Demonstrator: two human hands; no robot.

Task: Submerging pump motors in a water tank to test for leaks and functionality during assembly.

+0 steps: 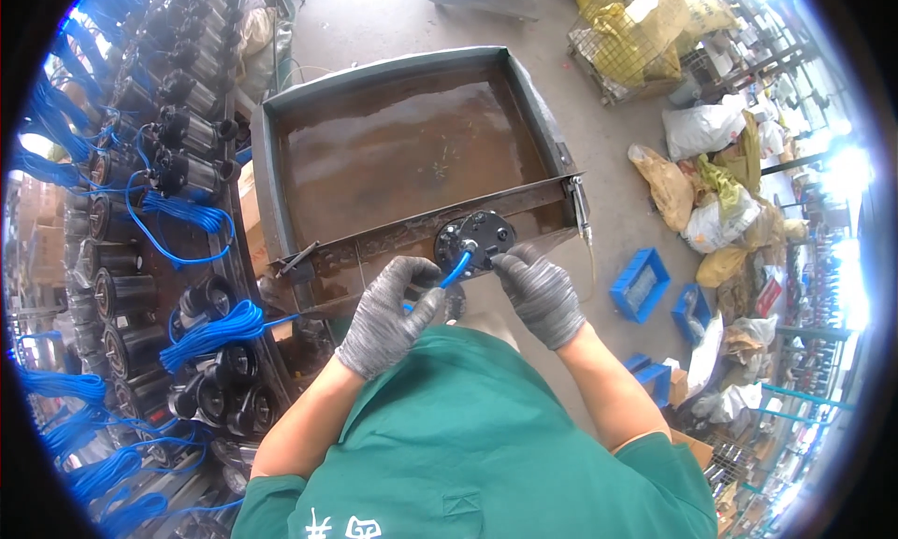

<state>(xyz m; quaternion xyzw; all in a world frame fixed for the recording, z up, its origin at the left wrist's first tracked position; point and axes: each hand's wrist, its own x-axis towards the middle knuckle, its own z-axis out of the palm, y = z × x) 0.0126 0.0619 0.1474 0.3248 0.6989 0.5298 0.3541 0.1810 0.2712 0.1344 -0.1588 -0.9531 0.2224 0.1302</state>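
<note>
A black round pump end [475, 240] with bolts and a metal cable fitting rests at the near edge of a water-filled metal tank [528, 90]. From the fitting a blue cable [456, 271] runs down toward my left hand [393, 310]. That hand, in a grey knit glove, has its thumb and fingers curled round the cable. My right hand [543, 296], gloved alike, is at the pump's right rim with its fingertips bent together. Whatever lies between those fingertips is hidden.
Motor-like pumps [126, 296] with coiled blue cables [215, 333] crowd a rack on the left. A metal bar [421, 223] crosses the tank's near side. Blue bins [641, 285], sacks [706, 128] and a wire basket [608, 62] stand on the floor at right.
</note>
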